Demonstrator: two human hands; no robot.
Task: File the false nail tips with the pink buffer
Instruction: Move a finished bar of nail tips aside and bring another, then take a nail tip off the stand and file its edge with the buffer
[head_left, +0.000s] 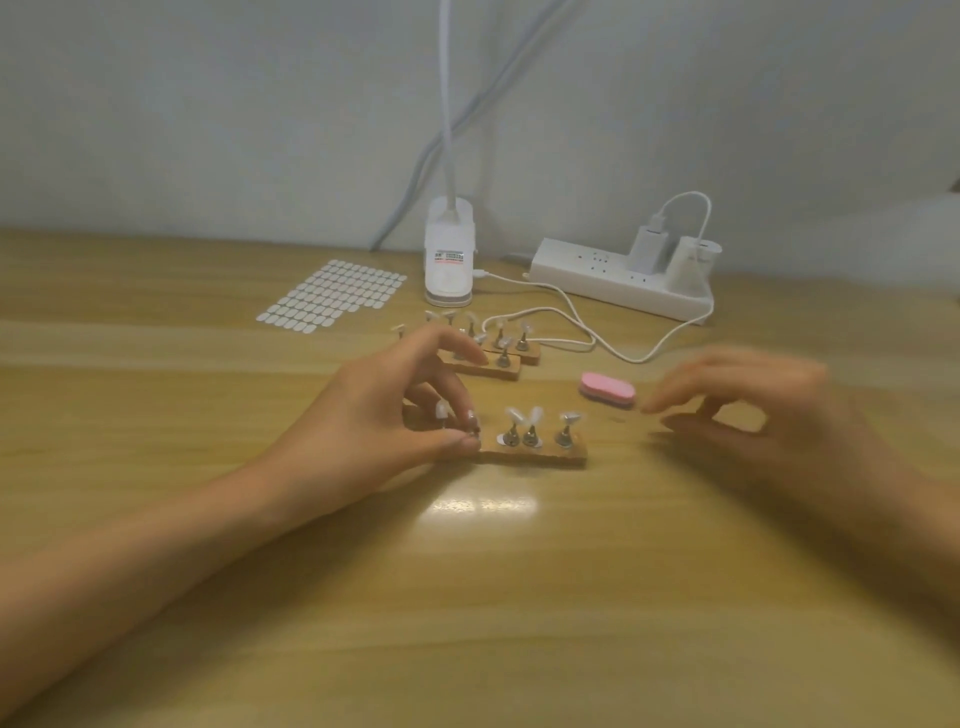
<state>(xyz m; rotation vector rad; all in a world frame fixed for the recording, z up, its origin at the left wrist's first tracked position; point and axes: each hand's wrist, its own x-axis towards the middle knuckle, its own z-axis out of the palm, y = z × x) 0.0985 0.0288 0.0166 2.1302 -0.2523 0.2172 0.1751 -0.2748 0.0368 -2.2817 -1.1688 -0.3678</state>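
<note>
Far left on the wooden table (467, 597) there's a sheet of little white stickers (332, 292), lying flat. The left hand (384, 410) comes in from the near left, and its thumb and curled fingers pinch the leftmost stand (471, 430) on the near wooden holder (540, 453). Three more metal stands on that holder have false nail tips (519, 415) on top. Just behind it sit two more holders (506, 370) with their own tips, and farther back a white lamp clamp (449, 260). The pink buffer (608, 389) lies flat on the table, right of the holders, with nobody touching it. A white power strip (613, 283) sits along the far edge. The right hand (753, 410) is pretty blurry, fingers loosely bent and holding nothing, its fingertips just right of the buffer.
</note>
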